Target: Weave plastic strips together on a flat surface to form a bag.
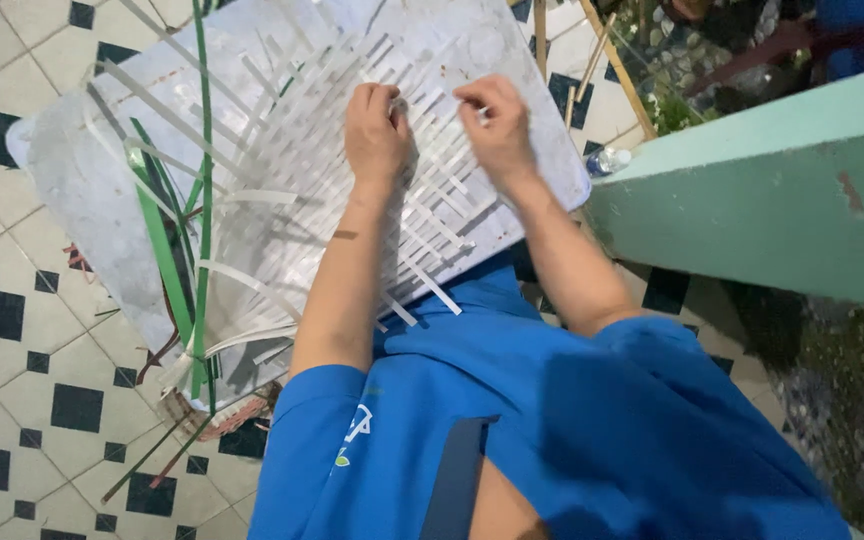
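Head view, looking down. Both hands rest on a woven mat (352, 170) of white strips, which lies on a pale board (82, 190) set over the tiled floor (12, 400). Left hand (377, 130) curled, fingertips pressed together onto strips near the mat's middle. Right hand (497, 125) just beside it, fingers bent and pinched on a strip end at the far side of the weave. Exact strip under each fingertip hard to tell; knuckles cover the contact. Loose strip ends stick out past the near edge of the board, toward the blue shirt (552, 430). Shirt hides the board's near corner. Green strips (202, 180) lie across the board's left part, well apart from the hands. Green wall (752, 200) at right; a bottle (607, 160) sits beside it.
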